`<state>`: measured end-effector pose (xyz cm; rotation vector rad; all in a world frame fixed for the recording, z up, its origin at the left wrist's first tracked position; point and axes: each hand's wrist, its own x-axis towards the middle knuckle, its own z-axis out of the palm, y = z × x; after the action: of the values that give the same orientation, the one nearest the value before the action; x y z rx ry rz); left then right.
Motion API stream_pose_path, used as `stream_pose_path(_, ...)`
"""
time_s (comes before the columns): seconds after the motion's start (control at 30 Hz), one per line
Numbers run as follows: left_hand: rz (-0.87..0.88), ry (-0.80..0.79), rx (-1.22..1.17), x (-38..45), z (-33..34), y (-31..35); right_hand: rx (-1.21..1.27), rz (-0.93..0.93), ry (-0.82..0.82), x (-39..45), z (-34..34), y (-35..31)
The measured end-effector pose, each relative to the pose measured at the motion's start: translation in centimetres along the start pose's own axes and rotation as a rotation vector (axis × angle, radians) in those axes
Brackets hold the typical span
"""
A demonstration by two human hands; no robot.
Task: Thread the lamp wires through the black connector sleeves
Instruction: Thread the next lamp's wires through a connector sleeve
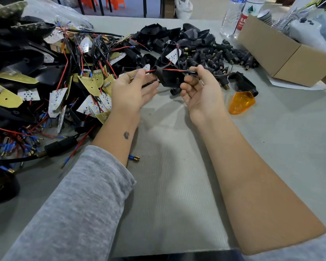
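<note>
A black lamp housing (169,77) hangs above the table between my hands. Red and black wires (174,70) run across its top. My left hand (134,89) pinches the wires at the housing's left side, thumb and forefinger together. My right hand (200,89) grips the housing's right side, its thumb on the wires near a black connector sleeve (211,69). A heap of loose black connector sleeves (226,55) lies behind my right hand.
A big tangle of LED boards (56,98), red wires and black housings fills the left. More black housings (177,34) lie at the back. An orange lens (241,102) sits at right, beside a cardboard box (283,53) and water bottles (234,16).
</note>
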<state>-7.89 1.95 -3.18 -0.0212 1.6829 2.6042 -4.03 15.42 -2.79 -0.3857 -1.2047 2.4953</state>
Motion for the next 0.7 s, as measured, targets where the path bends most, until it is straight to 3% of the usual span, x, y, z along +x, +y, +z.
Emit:
stream_pose_path(0.47,-0.094,-0.027,-0.307,0.08,0.46,-0.03,-0.168,-0.04,-0.111,-0.13,0.02,0.39)
stream_pose_path(0.7,-0.156,-0.18,-0.133,-0.08,0.48,-0.21,-0.223,-0.047,-0.133,-0.22,0.35,0.44)
